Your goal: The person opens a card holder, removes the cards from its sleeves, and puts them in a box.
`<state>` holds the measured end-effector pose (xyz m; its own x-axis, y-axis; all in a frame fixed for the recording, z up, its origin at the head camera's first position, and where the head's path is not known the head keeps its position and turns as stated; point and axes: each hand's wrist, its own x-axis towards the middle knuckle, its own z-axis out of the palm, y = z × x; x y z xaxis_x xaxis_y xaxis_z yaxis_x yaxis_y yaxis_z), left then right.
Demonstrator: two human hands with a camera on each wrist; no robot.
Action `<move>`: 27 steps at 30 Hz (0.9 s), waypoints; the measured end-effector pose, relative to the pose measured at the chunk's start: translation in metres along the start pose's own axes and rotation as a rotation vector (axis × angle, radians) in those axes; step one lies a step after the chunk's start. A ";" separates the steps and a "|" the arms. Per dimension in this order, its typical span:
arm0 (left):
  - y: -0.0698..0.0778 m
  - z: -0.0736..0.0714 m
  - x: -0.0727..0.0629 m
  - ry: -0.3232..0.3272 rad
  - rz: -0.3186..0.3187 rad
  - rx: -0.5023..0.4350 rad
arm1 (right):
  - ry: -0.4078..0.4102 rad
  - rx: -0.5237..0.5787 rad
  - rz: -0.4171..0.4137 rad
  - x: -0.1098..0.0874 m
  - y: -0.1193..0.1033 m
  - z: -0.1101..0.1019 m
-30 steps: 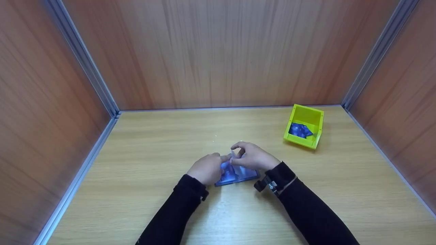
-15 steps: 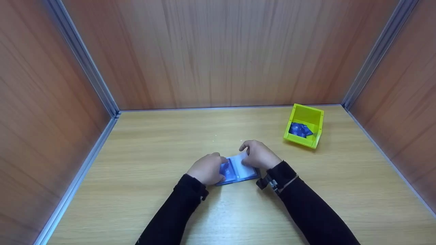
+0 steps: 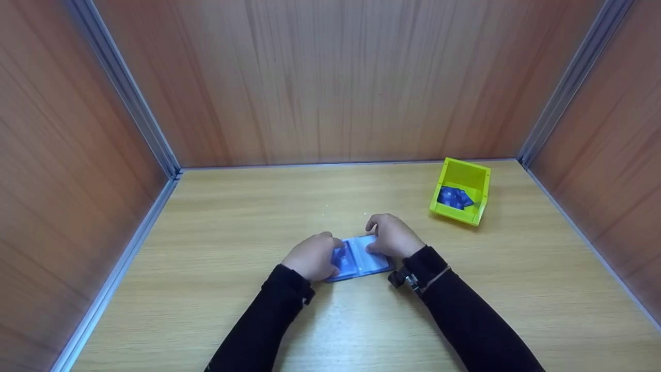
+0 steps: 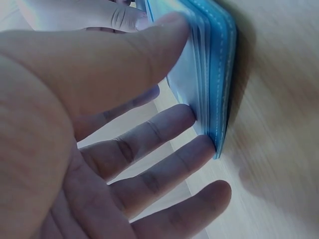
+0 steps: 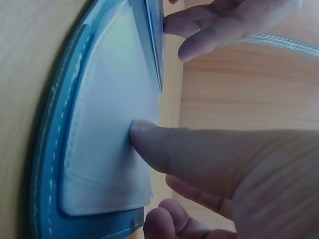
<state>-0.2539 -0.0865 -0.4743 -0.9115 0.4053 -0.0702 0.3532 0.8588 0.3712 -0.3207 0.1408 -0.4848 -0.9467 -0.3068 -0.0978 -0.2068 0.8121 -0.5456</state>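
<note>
A small blue card holder [image 3: 361,262] with stitched edges lies spread on the table, its clear plastic sleeves [image 5: 107,134] facing up. My left hand [image 3: 313,256] rests on its left half. In the left wrist view, the left thumb [image 4: 167,37] presses the stacked sleeves, and nearly straight fingertips touch their edge. On the right half, my right hand [image 3: 393,236] presses its thumb [image 5: 159,144] flat against a clear sleeve. The other right fingers hang loosely curled beyond the far edge, gripping nothing visible. Part of the left half is hidden under the left hand.
A yellow-green bin [image 3: 481,200] stands at the back right with crumpled dark blue packets [image 3: 454,197] inside. Tiny white specks [image 3: 325,206] lie on the wooden table [image 3: 232,227]. Wood panels [image 3: 330,82] enclose the back and both sides.
My right hand pinched a raised clear sleeve a second ago. It moved right, laying the sleeve down on the right half, and its thumb now presses there. The left hand has barely moved.
</note>
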 end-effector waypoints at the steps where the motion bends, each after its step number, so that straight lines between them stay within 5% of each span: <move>1: 0.000 0.000 0.000 0.001 -0.003 -0.005 | -0.004 -0.004 -0.001 0.000 -0.001 0.000; 11: -0.001 0.000 0.000 0.013 -0.014 -0.005 | -0.144 0.200 -0.127 -0.005 -0.013 0.007; 15: -0.003 0.002 0.002 0.030 0.011 0.023 | -0.201 0.311 -0.095 -0.006 -0.013 0.008; 27: -0.003 0.003 0.001 0.055 0.022 0.004 | -0.197 0.441 -0.010 -0.006 -0.012 0.008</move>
<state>-0.2554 -0.0882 -0.4782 -0.9138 0.4061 -0.0109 0.3739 0.8512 0.3684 -0.3109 0.1289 -0.4845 -0.8717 -0.4364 -0.2230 -0.0513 0.5338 -0.8440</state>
